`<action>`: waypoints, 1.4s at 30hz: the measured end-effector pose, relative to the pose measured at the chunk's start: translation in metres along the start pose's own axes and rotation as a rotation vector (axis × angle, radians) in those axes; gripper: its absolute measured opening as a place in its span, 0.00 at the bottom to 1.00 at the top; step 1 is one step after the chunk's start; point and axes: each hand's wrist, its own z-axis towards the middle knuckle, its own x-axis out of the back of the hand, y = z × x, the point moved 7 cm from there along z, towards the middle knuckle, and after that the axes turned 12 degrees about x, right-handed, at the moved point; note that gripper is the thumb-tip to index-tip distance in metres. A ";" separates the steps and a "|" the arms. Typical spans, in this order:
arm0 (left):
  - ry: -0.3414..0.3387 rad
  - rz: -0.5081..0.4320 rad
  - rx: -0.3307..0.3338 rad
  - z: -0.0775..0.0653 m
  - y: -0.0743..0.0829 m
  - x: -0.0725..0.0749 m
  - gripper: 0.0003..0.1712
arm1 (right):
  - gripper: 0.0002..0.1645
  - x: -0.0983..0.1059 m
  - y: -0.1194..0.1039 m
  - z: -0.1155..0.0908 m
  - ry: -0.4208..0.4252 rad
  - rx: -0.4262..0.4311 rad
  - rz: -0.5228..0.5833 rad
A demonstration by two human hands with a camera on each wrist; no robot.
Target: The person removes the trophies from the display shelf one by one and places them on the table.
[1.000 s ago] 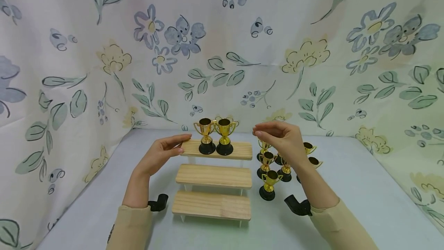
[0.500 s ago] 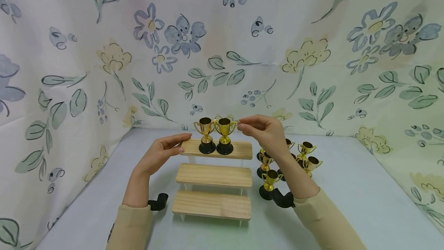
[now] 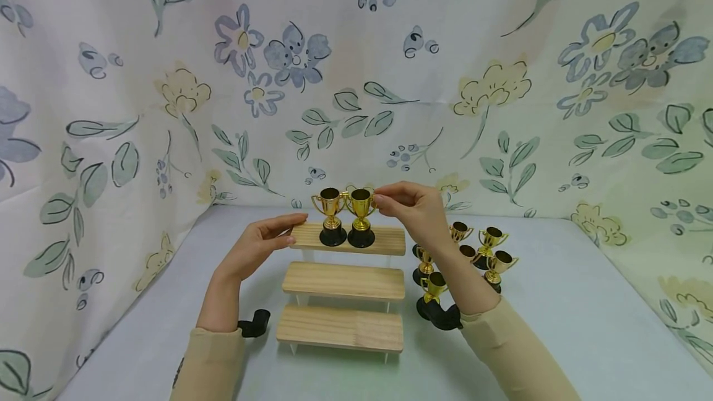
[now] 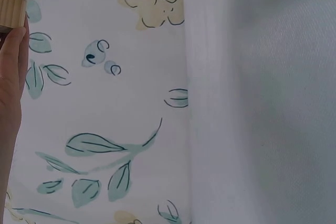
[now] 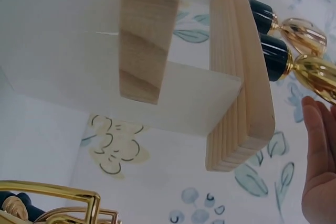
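Observation:
Two small gold trophy cups with black bases stand upright side by side on the top step of a three-step wooden display stand (image 3: 342, 280). My right hand (image 3: 420, 212) pinches the right handle of the right trophy cup (image 3: 362, 207). Beside it, the left trophy cup (image 3: 332, 206) has nothing touching it but its neighbour's handle, close by. At the top step's left end, my left hand (image 3: 255, 247) grips the board, fingers behind and thumb in front. The right wrist view has the right fingers (image 5: 317, 140) at the cup's side; the pinch itself is cut off there.
Several more gold trophy cups (image 3: 492, 240) stand on the white table (image 3: 557, 327) right of the stand, partly hidden by my right forearm. A floral cloth (image 3: 356, 79) hangs behind. Black wrist mounts (image 3: 255, 323) stick out from both sleeves.
My right hand has moved left from above the loose trophy cups to the right cup on the top step and taken its handle. My left hand has stayed put.

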 end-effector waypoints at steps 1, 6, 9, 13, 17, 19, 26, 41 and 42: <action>0.000 0.000 0.000 0.000 0.000 0.000 0.31 | 0.12 0.000 0.000 0.000 0.000 0.002 0.002; -0.003 -0.003 -0.005 0.000 0.000 0.000 0.31 | 0.11 -0.001 0.001 0.000 0.005 0.009 -0.003; -0.002 -0.001 -0.006 0.000 0.000 0.000 0.31 | 0.11 -0.001 0.001 0.000 0.008 0.014 -0.003; 0.004 0.004 -0.002 0.000 -0.001 0.001 0.31 | 0.10 -0.002 0.000 0.000 0.018 0.033 -0.002; 0.001 -0.003 -0.002 0.001 -0.002 0.001 0.31 | 0.10 -0.003 0.000 -0.001 0.026 0.029 -0.011; -0.002 -0.007 -0.004 0.001 -0.002 0.001 0.31 | 0.10 -0.003 0.001 -0.002 0.029 0.018 -0.019; -0.005 -0.009 -0.005 0.001 -0.002 0.001 0.31 | 0.11 -0.002 0.000 -0.004 0.047 0.018 -0.020; -0.006 -0.015 -0.014 0.001 -0.001 0.001 0.30 | 0.11 0.016 -0.006 -0.012 0.094 0.047 -0.051; -0.005 -0.014 -0.013 0.001 -0.001 0.001 0.30 | 0.11 0.018 -0.007 -0.013 0.099 0.054 -0.052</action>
